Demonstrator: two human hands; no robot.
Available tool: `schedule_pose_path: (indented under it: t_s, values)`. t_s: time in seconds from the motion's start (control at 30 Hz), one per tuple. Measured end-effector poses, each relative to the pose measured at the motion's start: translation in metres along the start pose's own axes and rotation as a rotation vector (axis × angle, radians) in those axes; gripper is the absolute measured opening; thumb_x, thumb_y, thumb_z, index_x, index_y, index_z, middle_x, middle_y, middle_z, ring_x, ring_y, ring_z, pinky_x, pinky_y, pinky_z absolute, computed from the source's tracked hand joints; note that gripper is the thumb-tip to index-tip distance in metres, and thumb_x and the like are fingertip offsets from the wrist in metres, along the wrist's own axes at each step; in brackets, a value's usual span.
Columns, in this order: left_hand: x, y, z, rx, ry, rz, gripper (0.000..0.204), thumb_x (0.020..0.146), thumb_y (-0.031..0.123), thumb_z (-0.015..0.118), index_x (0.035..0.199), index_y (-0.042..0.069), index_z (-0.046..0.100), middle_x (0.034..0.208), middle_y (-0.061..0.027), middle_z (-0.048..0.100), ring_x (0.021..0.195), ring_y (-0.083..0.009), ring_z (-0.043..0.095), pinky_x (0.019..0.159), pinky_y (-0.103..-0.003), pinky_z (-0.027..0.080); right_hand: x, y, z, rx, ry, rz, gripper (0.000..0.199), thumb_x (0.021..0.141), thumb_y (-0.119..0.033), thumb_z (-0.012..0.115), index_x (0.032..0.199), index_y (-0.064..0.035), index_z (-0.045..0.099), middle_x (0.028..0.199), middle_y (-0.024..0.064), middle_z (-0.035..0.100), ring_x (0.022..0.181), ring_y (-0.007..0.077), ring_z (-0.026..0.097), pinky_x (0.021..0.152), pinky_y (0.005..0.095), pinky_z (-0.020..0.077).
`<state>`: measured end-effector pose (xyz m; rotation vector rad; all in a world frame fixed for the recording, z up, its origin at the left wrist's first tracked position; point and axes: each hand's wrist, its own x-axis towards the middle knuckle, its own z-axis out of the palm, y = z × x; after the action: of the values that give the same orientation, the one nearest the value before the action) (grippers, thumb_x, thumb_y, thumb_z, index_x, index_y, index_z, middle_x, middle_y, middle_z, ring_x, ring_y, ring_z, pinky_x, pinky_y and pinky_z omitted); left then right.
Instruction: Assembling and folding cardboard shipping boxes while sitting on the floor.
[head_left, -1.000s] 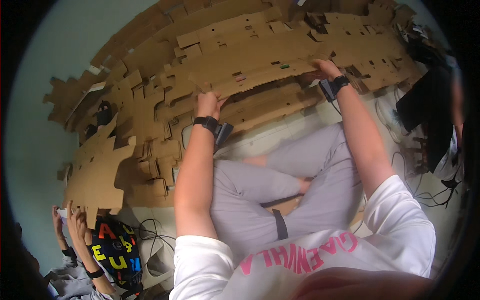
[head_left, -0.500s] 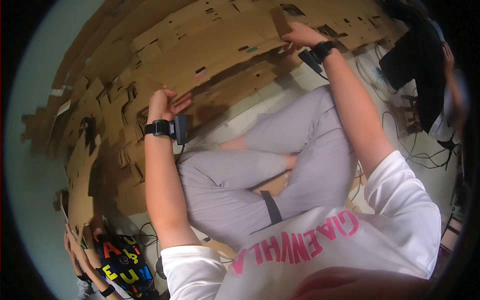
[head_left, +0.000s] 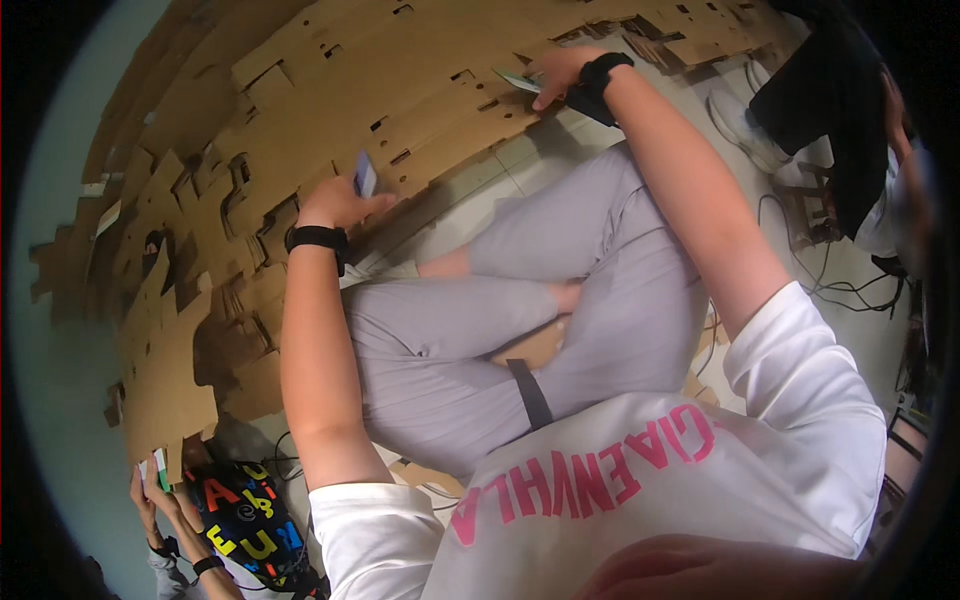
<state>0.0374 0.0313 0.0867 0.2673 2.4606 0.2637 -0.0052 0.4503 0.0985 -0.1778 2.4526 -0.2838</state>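
Brown cardboard [head_left: 300, 90], flat and cut with many notches and slots, lies spread over the floor in front of the seated person. At the far left bottom, another person's hands [head_left: 150, 495] hold something small; it is cut by the rim and hard to make out. The left hand [head_left: 335, 205], with a black wristband, rests at the near edge of the cardboard, its fingers curled narrow around a small bluish card [head_left: 364, 175] that stands upright between them. In the middle are the grey trousers [head_left: 480, 330], soft cloth, legs crossed on pale tiles. The right hand [head_left: 562, 70], also with a black band, lies on the cardboard further away, fingers almost closed, pinching a thin pale strip [head_left: 515, 80]; what this strip is I cannot tell. At the right, a dark bag [head_left: 840, 100] is partly cut off.
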Motion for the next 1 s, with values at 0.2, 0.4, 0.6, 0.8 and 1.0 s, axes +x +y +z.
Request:
schedule_pose_path:
  t_s: [0.2, 0.4, 0.6, 0.8, 1.0]
  values:
    - [0.016, 0.012, 0.017, 0.136, 0.023, 0.165, 0.077, 0.068, 0.044, 0.091, 0.128, 0.002, 0.067, 0.118, -0.0228, 0.072, 0.111, -0.0375, 0.068, 0.097, -0.044, 0.053, 0.042, -0.01, 0.032, -0.08, -0.202, 0.019, 0.078, 0.069, -0.043, 0.091, 0.134, -0.0098, 0.063, 0.113, 0.0123, 0.075, 0.106, 0.0305, 0.071, 0.09, 0.0414, 0.0533]
    - [0.024, 0.032, 0.044, 0.334, 0.017, 0.138, 0.084, 0.063, 0.036, 0.095, 0.13, 0.002, 0.06, 0.129, -0.0199, 0.063, 0.118, -0.0382, 0.063, 0.1, -0.044, 0.055, 0.037, -0.014, 0.041, -0.182, -0.099, 0.033, 0.086, 0.064, -0.049, 0.094, 0.132, -0.0068, 0.062, 0.117, 0.0149, 0.074, 0.111, 0.0326, 0.07, 0.093, 0.0417, 0.0529]
    - [0.031, 0.039, 0.064, 0.552, 0.172, 0.135, 0.091, 0.06, 0.029, 0.097, 0.134, 0.003, 0.051, 0.134, -0.0161, 0.058, 0.122, -0.0386, 0.062, 0.099, -0.044, 0.057, 0.017, -0.034, 0.041, -0.218, -0.016, 0.037, 0.091, 0.062, -0.051, 0.094, 0.13, 0.0002, 0.061, 0.116, 0.017, 0.074, 0.112, 0.0348, 0.07, 0.093, 0.044, 0.0531]
    - [0.034, 0.027, 0.051, 0.499, 0.166, 0.162, 0.07, 0.069, 0.024, 0.088, 0.128, 0.002, 0.058, 0.129, -0.0183, 0.064, 0.118, -0.0375, 0.065, 0.097, -0.046, 0.057, 0.022, -0.03, 0.029, -0.198, -0.007, -0.031, 0.079, 0.065, -0.046, 0.093, 0.123, -0.0001, 0.067, 0.107, 0.016, 0.076, 0.103, 0.0332, 0.072, 0.088, 0.0428, 0.0549]
    - [0.037, 0.024, 0.038, 0.34, 0.163, 0.15, 0.045, 0.077, 0.011, 0.065, 0.121, 0.004, 0.069, 0.121, -0.0217, 0.069, 0.112, -0.0407, 0.066, 0.096, -0.048, 0.055, 0.02, -0.027, 0.027, -0.23, 0.11, -0.057, 0.067, 0.065, -0.032, 0.092, 0.122, -0.0057, 0.069, 0.097, 0.0132, 0.077, 0.092, 0.0306, 0.074, 0.08, 0.0424, 0.0565]
